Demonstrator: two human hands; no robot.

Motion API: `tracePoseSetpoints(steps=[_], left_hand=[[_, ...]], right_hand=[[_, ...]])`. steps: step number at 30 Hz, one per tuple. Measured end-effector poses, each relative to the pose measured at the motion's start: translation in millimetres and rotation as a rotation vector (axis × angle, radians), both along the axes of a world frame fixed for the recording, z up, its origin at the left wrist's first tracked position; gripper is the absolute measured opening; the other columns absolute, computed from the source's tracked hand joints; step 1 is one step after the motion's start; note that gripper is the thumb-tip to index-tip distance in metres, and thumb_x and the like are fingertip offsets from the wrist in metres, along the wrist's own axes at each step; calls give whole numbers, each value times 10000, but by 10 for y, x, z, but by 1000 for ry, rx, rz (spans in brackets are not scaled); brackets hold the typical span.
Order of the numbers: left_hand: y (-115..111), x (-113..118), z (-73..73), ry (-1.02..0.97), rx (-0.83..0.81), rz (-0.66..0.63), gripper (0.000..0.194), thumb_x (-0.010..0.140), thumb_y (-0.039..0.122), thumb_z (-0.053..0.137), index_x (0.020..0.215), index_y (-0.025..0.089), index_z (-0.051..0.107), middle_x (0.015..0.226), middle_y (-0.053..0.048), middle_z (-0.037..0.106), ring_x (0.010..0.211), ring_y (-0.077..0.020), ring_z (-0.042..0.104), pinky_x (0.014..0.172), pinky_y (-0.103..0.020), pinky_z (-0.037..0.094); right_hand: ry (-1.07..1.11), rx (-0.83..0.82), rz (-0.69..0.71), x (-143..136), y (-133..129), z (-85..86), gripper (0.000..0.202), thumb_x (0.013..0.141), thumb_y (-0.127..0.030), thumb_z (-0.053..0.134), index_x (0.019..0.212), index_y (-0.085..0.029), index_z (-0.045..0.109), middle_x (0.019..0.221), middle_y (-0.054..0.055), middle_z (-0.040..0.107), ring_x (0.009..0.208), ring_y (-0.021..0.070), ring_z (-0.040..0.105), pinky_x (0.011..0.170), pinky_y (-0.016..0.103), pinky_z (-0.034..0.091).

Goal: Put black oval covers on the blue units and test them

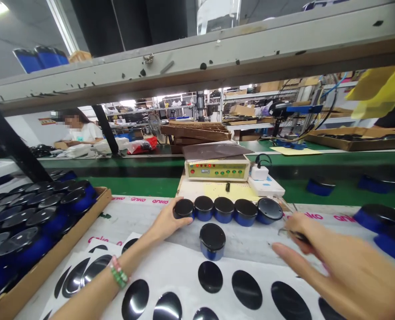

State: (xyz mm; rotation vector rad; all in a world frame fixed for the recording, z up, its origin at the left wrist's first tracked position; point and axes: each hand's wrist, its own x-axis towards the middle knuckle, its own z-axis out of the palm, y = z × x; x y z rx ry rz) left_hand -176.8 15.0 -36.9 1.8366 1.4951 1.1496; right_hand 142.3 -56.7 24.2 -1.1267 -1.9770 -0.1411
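Observation:
My left hand (165, 220) is closed round the side of the leftmost blue round case with a black top (184, 209), which stands at the end of a row of several like it. One more such case (212, 240) stands alone in front of the row. My right hand (330, 262), smeared by motion, is at the right, its thumb apart from the fingers. A small dark tool with a thin metal tip (299, 235) shows in its curled fingers; its kind is unclear. Glossy black round stickers (246, 289) lie on a white sheet (180, 262) below the hands.
At left, a cardboard box (59, 251) holds many blue cases. Behind the row stands a control box (217, 171) with lit buttons, beside a white plug (260, 172). More cases (320, 186) sit on the green belt (150, 180). A shelf beam (184, 66) crosses overhead. A person (84, 129) sits beyond.

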Motion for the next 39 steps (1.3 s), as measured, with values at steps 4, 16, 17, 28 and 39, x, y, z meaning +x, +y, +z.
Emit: tracePoseSetpoints(steps=[4,16,17,28,39], left_hand=[[-23,0,-21,-74,92,77,592,692,330,729,1196,187,453,1124,-91,606,1028,-228,598,903,-380,460],[-208,20,87,-34,256,73,523,568,123,711,1055,211,543,1082,-46,552,1037,-238,545,922,-399,440],[-213,19,91,-33,249,77,513,569,122,708,1048,212,547,1074,-44,552,1026,-235,550,912,-393,446],[-286,86,200,84,207,105,462,619,178,703,1053,226,553,1004,-22,563,964,-204,572,866,-325,464],[27,-806,211,295,-16,437,600,770,254,586,1294,83,347,1205,-231,495,1158,-388,473,946,-588,340]], right_hand=[[-271,-266,294,-487,308,210,191,902,-372,498,1001,-212,466,756,-1,566,585,139,543,497,263,392],[-149,-399,415,-1757,857,-31,191,793,-298,522,771,-219,350,728,-23,463,604,126,439,528,257,345],[-143,-398,397,-1771,863,-37,214,780,-301,530,750,-221,333,721,-26,458,602,123,431,525,256,334],[-165,-377,310,-1747,767,-28,207,835,-382,495,790,-220,374,729,-23,520,579,121,454,512,249,305],[-279,-98,-451,169,1003,753,329,847,-516,463,744,-250,298,653,39,541,503,188,491,493,297,311]])
